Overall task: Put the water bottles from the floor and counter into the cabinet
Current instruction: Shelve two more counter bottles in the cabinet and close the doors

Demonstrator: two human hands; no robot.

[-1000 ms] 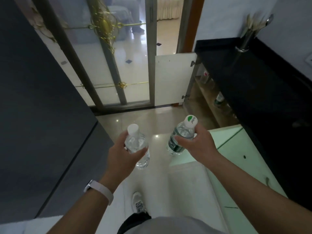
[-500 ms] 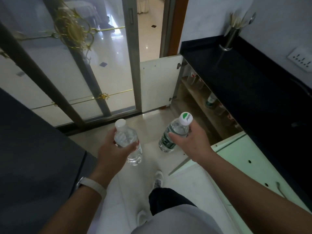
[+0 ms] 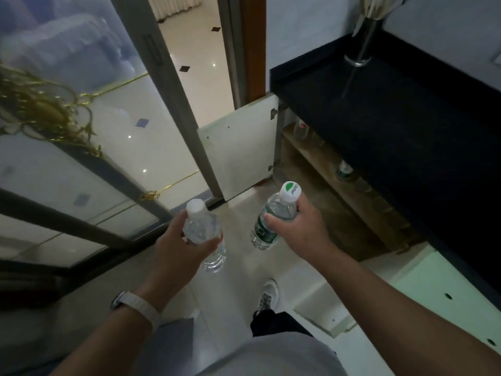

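My left hand [image 3: 177, 246] grips a clear water bottle [image 3: 203, 232] with a white cap and a red label. In my right hand [image 3: 301, 229] is a green-labelled water bottle [image 3: 273, 217] with a green and white cap. Both bottles hang above the tiled floor in front of the open cabinet [image 3: 328, 185] under the black counter [image 3: 401, 126]. Inside, on the wooden shelf, stands another green-labelled bottle [image 3: 343, 170], and further back a red-labelled one [image 3: 301, 128], partly hidden by the counter edge.
Two cabinet doors stand open: a white one [image 3: 241, 150] ahead and a pale green one [image 3: 433, 291] at the right. A metal utensil holder [image 3: 363, 42] sits on the counter. Glass sliding doors [image 3: 81, 131] with gold ornament fill the left. My shoe [image 3: 268, 294] is on the floor.
I have stepped closer to the open cabinet, which now looks larger and nearer. Both hands still carry their bottles at the same height.
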